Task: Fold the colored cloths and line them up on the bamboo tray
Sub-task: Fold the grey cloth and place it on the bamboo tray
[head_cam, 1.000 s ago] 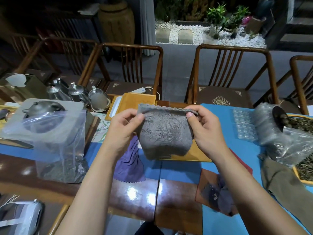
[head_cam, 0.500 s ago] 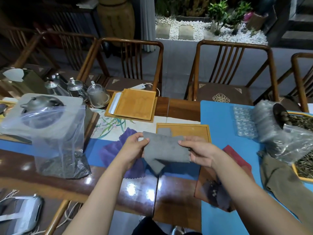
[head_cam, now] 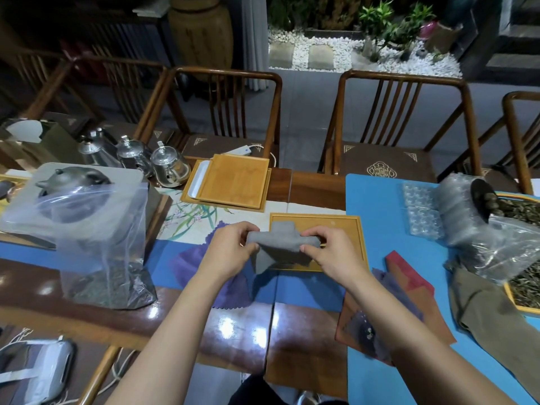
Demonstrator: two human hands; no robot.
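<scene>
Left hand and right hand pinch the half-folded grey cloth, long axis left-right, over the rectangular bamboo tray.

Grey cloth, purple cloth, red cloth, blue mat.

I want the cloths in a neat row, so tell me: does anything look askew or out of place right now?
Yes. The grey cloth, pinched by the left hand and right hand, is unevenly folded: one corner droops off the bamboo tray. The purple cloth lies unfolded on the table.
</scene>
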